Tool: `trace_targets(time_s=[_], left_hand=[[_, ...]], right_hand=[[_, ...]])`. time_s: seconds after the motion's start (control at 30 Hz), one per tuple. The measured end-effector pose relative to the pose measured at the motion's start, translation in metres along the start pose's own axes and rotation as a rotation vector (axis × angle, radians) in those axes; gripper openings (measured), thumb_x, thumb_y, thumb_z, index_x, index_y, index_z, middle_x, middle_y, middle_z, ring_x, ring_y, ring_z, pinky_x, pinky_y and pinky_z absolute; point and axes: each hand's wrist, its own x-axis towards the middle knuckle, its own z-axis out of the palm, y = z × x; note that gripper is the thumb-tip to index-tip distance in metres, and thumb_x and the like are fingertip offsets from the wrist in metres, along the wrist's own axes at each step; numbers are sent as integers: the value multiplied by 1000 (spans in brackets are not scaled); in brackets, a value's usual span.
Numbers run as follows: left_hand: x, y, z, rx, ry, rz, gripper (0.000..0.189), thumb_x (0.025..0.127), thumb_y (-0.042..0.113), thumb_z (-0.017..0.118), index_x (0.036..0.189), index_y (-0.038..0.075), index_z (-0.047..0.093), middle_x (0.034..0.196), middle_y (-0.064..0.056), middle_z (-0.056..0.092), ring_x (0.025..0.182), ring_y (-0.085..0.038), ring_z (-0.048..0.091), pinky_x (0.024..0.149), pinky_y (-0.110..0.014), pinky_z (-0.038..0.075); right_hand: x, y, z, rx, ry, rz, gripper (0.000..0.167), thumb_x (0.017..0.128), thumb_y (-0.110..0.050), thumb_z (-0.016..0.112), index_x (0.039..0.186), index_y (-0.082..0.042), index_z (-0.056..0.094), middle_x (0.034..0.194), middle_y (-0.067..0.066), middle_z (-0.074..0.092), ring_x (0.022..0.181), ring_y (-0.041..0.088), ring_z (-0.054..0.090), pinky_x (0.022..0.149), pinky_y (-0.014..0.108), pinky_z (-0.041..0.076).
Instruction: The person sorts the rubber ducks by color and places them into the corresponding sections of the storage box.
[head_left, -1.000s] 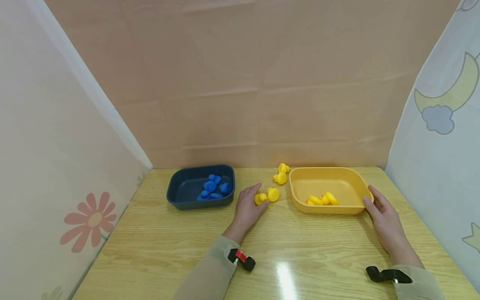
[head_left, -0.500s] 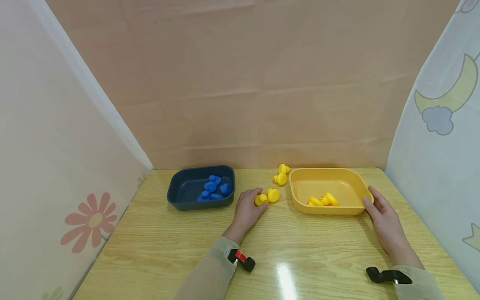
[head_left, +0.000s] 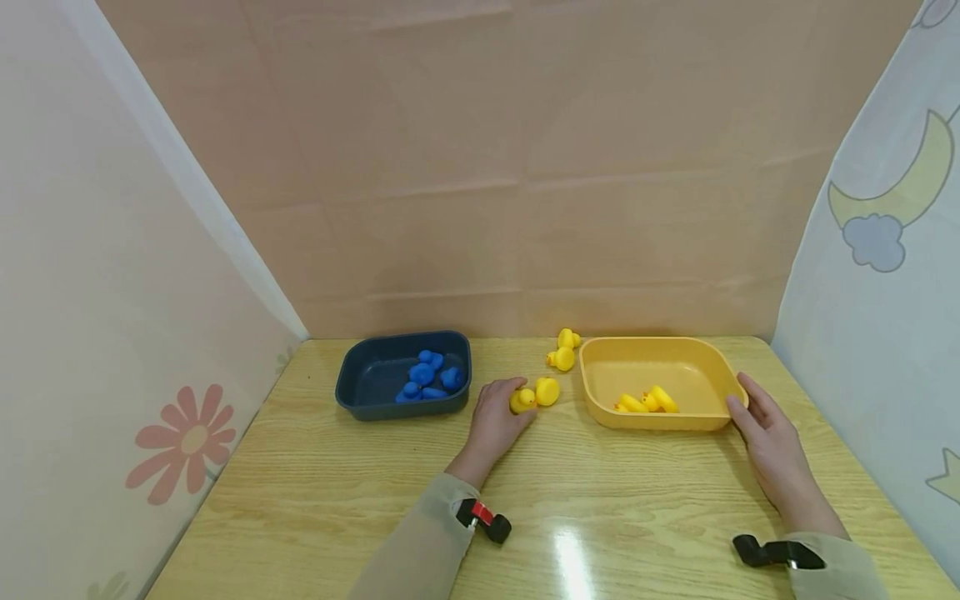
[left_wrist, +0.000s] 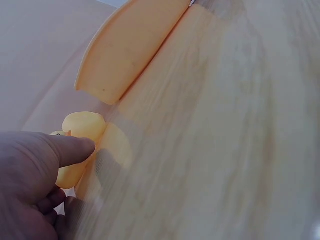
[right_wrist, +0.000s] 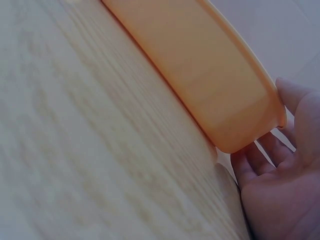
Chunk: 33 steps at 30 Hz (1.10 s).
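Observation:
My left hand (head_left: 495,421) has its thumb and fingers round a yellow rubber duck (head_left: 522,400) on the table. In the left wrist view the thumb lies across the duck (left_wrist: 70,172), hiding part of it. A second yellow duck (head_left: 547,391) sits right beside it. On the right, my right hand (head_left: 771,442) holds the right end of a yellow tray (head_left: 645,421), thumb at the rim and fingers against the outer end wall. The right wrist view shows the tray (right_wrist: 200,75) from its side, the fingers bent beneath its rim. Several yellow ducks (head_left: 651,400) lie inside the tray.
Two more yellow ducks (head_left: 562,358) lie near the back edge, left of the yellow tray. A dark blue tray (head_left: 405,408) at the left holds several blue ducks (head_left: 422,373). A pinkish-brown backdrop (head_left: 517,167) rises behind the wooden table (head_left: 630,517).
My left hand's raised index finger has come down and closed round the duck, which has shifted slightly. The right hand stays at the yellow tray.

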Motion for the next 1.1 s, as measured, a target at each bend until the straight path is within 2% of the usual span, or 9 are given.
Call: trace_targets(time_s=[0.27,0.53,0.77,1.1], left_hand=[[-2,0,1,33,27,0,53,93,20,93,142,11,72,136,-8,70,127,-30,60,111,-46,51],[-4,1,0,-52,41,-27,57,96,19,90,147,13,67,140,-5,70,130,-29,60,114,-47,51],[-5,5,-2,-140,85,-29,55,97,19,90,145,13,65,140,-3,69,128,-27,61,112,-47,52],[-3,11,-3,-134,145,21,50,97,25,89,141,13,68,142,-4,69,131,-26,61,113,-46,52]], right_hand=[[0,-1,1,-4,4,3,73,119,-37,50,179,-22,11,184,0,-1,167,9,0,119,7,23],[0,1,0,-30,9,15,73,119,-39,49,179,-24,11,184,1,-1,167,11,1,118,7,24],[1,2,-1,-34,5,23,73,119,-39,48,179,-25,10,184,1,-3,167,10,0,119,8,24],[1,1,-1,33,9,26,73,118,-37,52,179,-25,13,184,-1,-2,166,8,-1,120,9,23]])
